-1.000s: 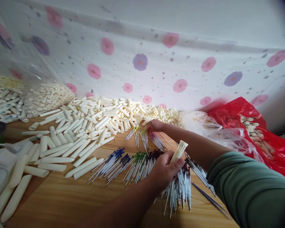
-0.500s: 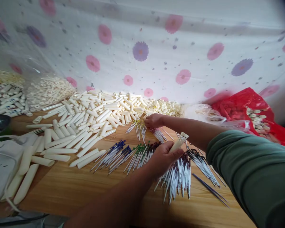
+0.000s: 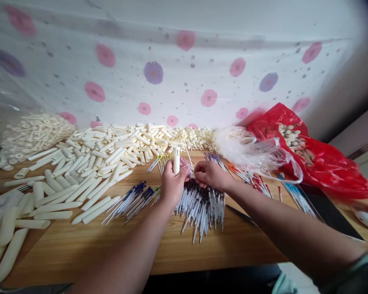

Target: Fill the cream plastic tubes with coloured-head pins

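My left hand [image 3: 172, 185] is closed around a cream pen barrel [image 3: 176, 161], held upright with its slotted end on top. Just to its right, my right hand [image 3: 211, 174] has its fingers pinched together, and a thin white pen refill [image 3: 189, 157] slants up from the fingertips. Below both hands lies a dense pile of dark-tipped refills [image 3: 202, 208]. Blue-tipped refills [image 3: 130, 200] fan out to the left, and yellow-tipped ones [image 3: 153, 163] lie behind my left hand. Red-tipped refills [image 3: 260, 183] are under my right forearm's far side.
Many cream barrels [image 3: 95, 163] cover the left and back of the table [image 3: 110, 249]. A clear bag of small parts [image 3: 33, 134] stands at back left. A clear plastic bag [image 3: 242, 147] and a red bag [image 3: 328, 163] are at right. Dark tweezers [image 3: 242, 215] lie near my right forearm.
My right hand has come back from the yellow-tipped refills toward me, close beside the left. My left hand has turned the barrel upright. The view has swung to the right.
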A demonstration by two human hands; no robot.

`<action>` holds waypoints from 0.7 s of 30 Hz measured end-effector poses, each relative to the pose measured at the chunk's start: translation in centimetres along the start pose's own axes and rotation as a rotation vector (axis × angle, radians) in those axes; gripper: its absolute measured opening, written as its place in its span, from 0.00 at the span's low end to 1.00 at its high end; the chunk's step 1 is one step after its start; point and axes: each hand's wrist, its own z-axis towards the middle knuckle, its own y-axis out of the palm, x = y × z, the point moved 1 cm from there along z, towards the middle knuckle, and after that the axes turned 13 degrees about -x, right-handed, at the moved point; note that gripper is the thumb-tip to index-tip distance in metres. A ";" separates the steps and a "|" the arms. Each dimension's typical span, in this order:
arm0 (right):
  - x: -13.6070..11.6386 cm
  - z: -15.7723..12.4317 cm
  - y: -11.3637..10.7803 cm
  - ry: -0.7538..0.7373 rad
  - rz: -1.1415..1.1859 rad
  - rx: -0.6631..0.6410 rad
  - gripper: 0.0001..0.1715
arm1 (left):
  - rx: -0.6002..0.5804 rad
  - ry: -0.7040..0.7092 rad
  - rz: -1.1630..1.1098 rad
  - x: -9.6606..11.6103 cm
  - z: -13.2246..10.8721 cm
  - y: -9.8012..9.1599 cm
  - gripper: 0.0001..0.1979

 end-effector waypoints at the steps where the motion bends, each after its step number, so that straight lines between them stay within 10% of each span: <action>1: -0.1 -1.0 0.7 0.014 0.088 -0.003 0.07 | -0.029 0.001 0.030 -0.1 -0.1 0.3 0.16; 12: 1.4 -2.9 3.6 -0.289 0.844 0.179 0.15 | -0.016 -0.024 -0.295 0.6 -0.1 0.8 0.17; 21: 1.5 -2.7 5.3 -0.410 0.674 0.364 0.18 | -0.028 -0.044 -0.405 1.2 -0.4 1.0 0.18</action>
